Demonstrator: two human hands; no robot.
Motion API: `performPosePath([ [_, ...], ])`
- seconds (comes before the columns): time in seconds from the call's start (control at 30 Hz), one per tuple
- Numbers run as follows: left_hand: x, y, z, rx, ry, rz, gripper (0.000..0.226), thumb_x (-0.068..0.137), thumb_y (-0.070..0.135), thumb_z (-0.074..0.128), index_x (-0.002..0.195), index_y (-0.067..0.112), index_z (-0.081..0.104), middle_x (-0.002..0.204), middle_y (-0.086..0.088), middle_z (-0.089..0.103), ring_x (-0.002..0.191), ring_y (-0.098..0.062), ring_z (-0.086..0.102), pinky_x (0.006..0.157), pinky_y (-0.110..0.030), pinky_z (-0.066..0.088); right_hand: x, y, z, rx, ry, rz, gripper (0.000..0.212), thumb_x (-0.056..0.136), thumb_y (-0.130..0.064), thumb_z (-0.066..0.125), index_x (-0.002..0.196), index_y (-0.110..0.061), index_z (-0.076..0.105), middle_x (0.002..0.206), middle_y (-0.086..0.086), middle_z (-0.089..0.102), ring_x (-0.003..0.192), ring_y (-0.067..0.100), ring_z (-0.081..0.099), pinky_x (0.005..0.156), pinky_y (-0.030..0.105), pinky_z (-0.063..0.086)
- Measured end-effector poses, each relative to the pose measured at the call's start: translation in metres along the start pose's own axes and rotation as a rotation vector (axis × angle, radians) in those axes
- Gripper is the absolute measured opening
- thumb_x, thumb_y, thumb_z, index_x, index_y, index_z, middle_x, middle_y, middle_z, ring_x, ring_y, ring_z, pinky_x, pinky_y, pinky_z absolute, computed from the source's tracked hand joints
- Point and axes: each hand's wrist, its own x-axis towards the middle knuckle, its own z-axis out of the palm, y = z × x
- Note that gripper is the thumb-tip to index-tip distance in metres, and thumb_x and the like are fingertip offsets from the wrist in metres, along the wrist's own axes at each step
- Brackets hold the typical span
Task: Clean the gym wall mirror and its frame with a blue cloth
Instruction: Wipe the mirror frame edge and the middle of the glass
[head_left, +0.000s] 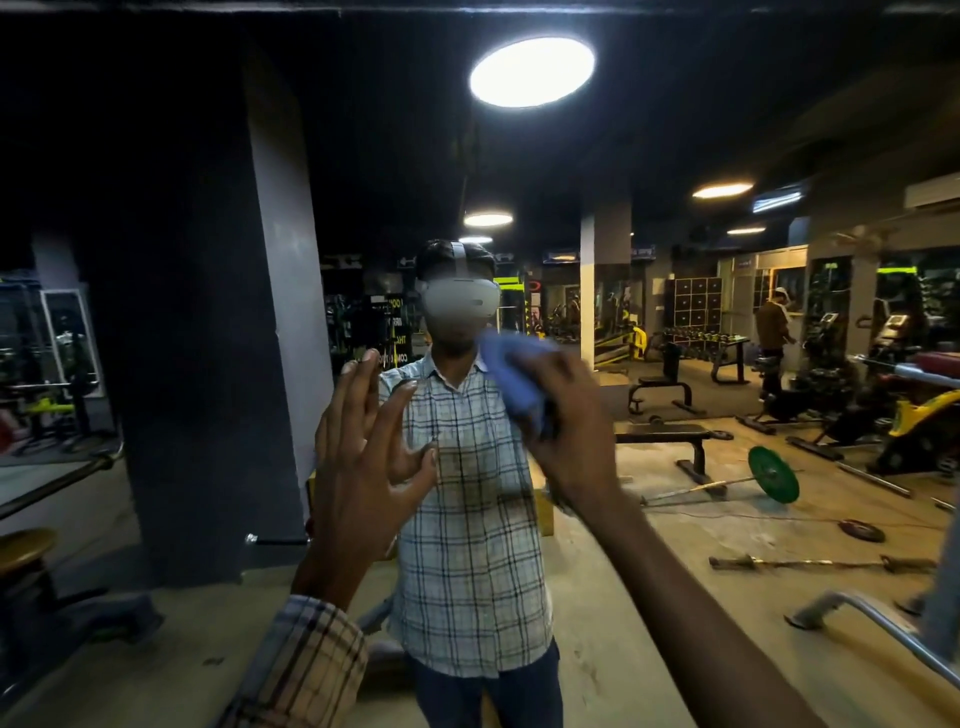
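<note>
Right hand (566, 431) curls its fingers round the bunched blue cloth (511, 379) against the mirror (675, 312), far from any edge, with the left hand (363, 467) just beside it, splayed and empty (fingertips seemingly touching glass).

mirror (675, 130): upright wall glass, fills the view, reflects the dim gym | blue cloth (511, 384): bunched into a soft wad, motion-blurred, held up at the glass just right of centre
</note>
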Motion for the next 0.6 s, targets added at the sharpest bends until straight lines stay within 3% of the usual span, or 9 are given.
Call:
performPosePath([
  [0.07,0.001,0.003,0.003,-0.017,0.012,-0.015,0.072,0.082,0.042,0.075,0.148,0.021,0.054,0.172,-0.003,0.015,0.159,-0.026,0.015,0.12,-0.056,0.029,0.037,0.005,-0.016,0.149,0.349,0.266,0.054,0.084,0.0,0.073,0.136,-0.01,0.06,0.133,0.012,0.053,0.121,0.017,0.053,0.098,0.015,0.047],
  [0.13,0.001,0.007,0.005,-0.031,0.019,-0.031,0.072,0.081,0.041,0.076,0.147,0.021,0.056,0.172,-0.004,0.016,0.159,-0.027,0.015,0.12,-0.056,0.029,0.064,-0.003,-0.017,0.187,0.434,0.385,0.053,0.084,-0.001,0.072,0.135,-0.011,0.061,0.133,0.011,0.052,0.12,0.016,0.052,0.096,0.013,0.047],
  [0.23,0.004,0.013,0.008,-0.011,0.029,0.009,0.07,0.081,0.038,0.078,0.146,0.019,0.057,0.171,-0.005,0.019,0.158,-0.027,0.017,0.122,-0.053,0.027,0.07,-0.011,-0.002,-0.033,-0.011,-0.085,0.054,0.081,-0.007,0.071,0.133,-0.016,0.065,0.125,0.009,0.057,0.113,0.022,0.055,0.09,0.034,0.053],
  [0.3,0.007,0.018,0.011,0.006,0.037,0.04,0.069,0.083,0.038,0.078,0.146,0.018,0.058,0.171,-0.004,0.02,0.158,-0.025,0.019,0.123,-0.046,0.024,0.073,0.0,-0.014,-0.073,-0.203,-0.261,0.053,0.08,-0.015,0.065,0.134,-0.019,0.066,0.12,0.005,0.057,0.109,0.021,0.055,0.086,0.036,0.053],
  [0.33,0.008,0.022,0.013,0.001,0.038,0.042,0.068,0.083,0.038,0.077,0.145,0.018,0.058,0.171,-0.003,0.02,0.158,-0.025,0.018,0.123,-0.044,0.022,0.079,0.007,-0.024,-0.059,-0.136,-0.212,0.053,0.081,-0.016,0.067,0.134,-0.019,0.065,0.121,0.004,0.056,0.109,0.018,0.054,0.089,0.032,0.053],
  [0.43,0.013,0.033,0.023,-0.038,0.044,0.048,0.066,0.084,0.036,0.077,0.144,0.017,0.059,0.17,-0.005,0.023,0.158,-0.025,0.019,0.122,-0.046,0.021,0.082,0.029,-0.057,0.018,0.351,0.179,0.052,0.082,0.0,0.072,0.132,-0.012,0.064,0.127,0.003,0.053,0.114,0.008,0.048,0.096,0.008,0.042],
  [0.47,0.014,0.038,0.027,-0.046,0.049,0.057,0.065,0.083,0.035,0.077,0.143,0.016,0.06,0.169,-0.007,0.025,0.158,-0.026,0.02,0.123,-0.046,0.021,0.073,0.033,-0.061,0.022,0.4,0.245,0.052,0.083,0.002,0.072,0.132,-0.011,0.063,0.13,0.006,0.053,0.118,0.008,0.048,0.098,0.006,0.041],
  [0.53,0.017,0.045,0.034,-0.041,0.052,0.072,0.064,0.083,0.034,0.077,0.142,0.015,0.061,0.168,-0.008,0.028,0.157,-0.027,0.022,0.124,-0.045,0.02,0.042,0.038,-0.052,-0.026,0.241,0.15,0.056,0.082,-0.003,0.076,0.135,-0.014,0.061,0.135,0.009,0.052,0.124,0.014,0.048,0.1,0.012,0.043],
  [0.6,0.018,0.049,0.04,-0.031,0.05,0.072,0.063,0.083,0.032,0.077,0.142,0.015,0.061,0.168,-0.009,0.028,0.157,-0.029,0.022,0.123,-0.053,0.023,0.003,0.043,-0.048,-0.06,-0.122,-0.078,0.059,0.08,-0.013,0.077,0.136,-0.021,0.062,0.131,0.006,0.054,0.122,0.014,0.049,0.097,0.022,0.048],
])
